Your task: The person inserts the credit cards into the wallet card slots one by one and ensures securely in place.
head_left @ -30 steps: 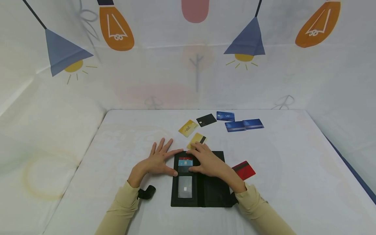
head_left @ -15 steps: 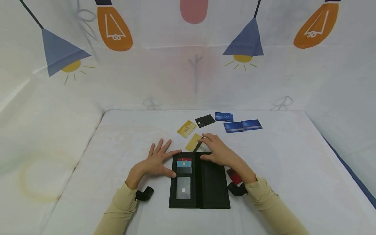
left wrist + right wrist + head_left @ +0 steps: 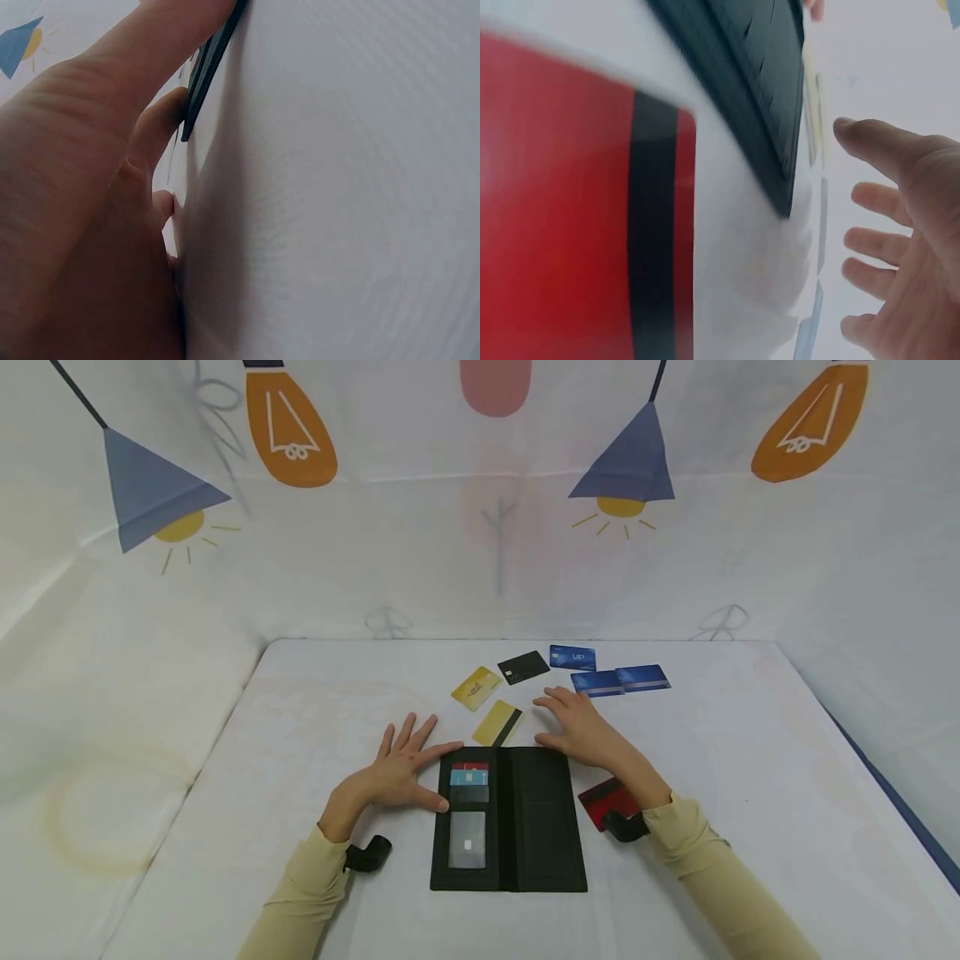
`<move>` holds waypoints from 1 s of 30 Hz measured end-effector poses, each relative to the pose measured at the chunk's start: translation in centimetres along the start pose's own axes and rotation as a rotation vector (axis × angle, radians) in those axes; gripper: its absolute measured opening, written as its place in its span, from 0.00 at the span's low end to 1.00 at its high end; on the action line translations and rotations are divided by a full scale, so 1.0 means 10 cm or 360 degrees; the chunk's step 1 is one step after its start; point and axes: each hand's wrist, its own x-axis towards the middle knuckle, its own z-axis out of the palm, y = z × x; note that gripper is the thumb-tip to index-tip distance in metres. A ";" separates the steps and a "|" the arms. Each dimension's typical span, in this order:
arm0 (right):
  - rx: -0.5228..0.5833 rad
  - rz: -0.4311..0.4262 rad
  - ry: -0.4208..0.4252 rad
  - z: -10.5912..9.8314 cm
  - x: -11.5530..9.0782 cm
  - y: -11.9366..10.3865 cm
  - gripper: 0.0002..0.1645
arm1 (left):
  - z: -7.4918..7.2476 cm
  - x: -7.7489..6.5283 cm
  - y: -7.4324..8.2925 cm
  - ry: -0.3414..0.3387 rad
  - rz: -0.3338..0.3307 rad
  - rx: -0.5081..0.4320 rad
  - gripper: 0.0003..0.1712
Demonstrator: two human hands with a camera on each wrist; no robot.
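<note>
A black wallet (image 3: 550, 839) lies unfolded on the white table. Slots on its left side hold a red card (image 3: 470, 766) and a light blue card (image 3: 468, 777), above a clear window pocket (image 3: 468, 841). My left hand (image 3: 393, 777) is spread at the wallet's left edge, thumb and forefinger on the border. Over the wallet's top right corner is my right hand (image 3: 588, 733), holding nothing; the right wrist view shows its fingers (image 3: 877, 246) apart and loosely bent. Left of those fingertips lies a yellow card (image 3: 495, 722) with a dark stripe. A red striped card (image 3: 600, 803) sits partly under the right forearm.
Farther back lie another yellow card (image 3: 477, 688), a black card (image 3: 523, 667), a blue VIP card (image 3: 572, 657) and two overlapping blue cards (image 3: 643, 677). Behind the table rises a white printed cloth wall (image 3: 420, 552). A black wrist fitting (image 3: 368, 854) juts from the left sleeve.
My right hand has moved off the wallet's left side to the right and back, uncovering the card slots and the striped yellow card. The left hand stays in place.
</note>
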 end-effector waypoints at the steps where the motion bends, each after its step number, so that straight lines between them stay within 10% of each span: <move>1: -0.0009 0.0008 0.0000 -0.01 0.00 0.02 0.35 | -0.01 0.00 0.00 -0.0002 -0.0004 0.0001 0.52; 30: -0.0093 0.0188 -0.0028 -0.22 0.14 0.80 0.40 | -0.04 -0.02 0.03 -0.0002 0.0004 -0.0020 0.51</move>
